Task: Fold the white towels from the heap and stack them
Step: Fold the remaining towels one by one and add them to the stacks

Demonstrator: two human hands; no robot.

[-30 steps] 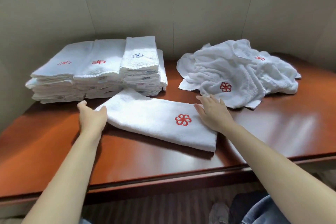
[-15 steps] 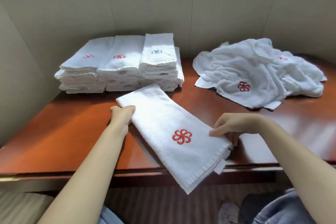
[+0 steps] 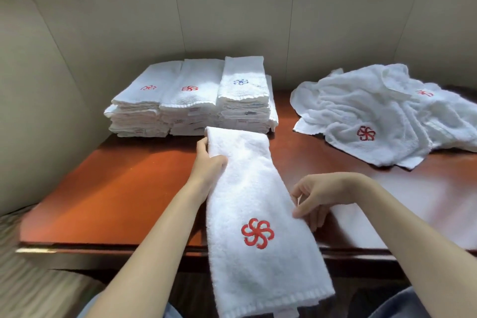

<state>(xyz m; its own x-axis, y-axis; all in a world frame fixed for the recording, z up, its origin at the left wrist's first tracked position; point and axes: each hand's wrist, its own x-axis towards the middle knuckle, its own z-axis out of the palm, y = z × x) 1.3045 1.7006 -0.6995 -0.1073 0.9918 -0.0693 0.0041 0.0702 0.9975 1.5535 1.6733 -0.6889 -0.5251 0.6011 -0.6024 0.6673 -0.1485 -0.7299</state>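
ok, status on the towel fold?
Left hand grips folded towel at far end; right hand pinches its right edge. Near end overhangs table. Nothing between it and stacks.

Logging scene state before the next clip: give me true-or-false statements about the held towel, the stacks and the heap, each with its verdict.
The left hand holds the folded towel by its left edge. True.
The folded towel lies wholly on the table. False: its near end overhangs the front edge.
The right hand pinches the towel's right edge. True.
The heap lies left of the stacks. False: it lies to their right.
Every top logo on the stacks is red. False: the rightmost is blue.
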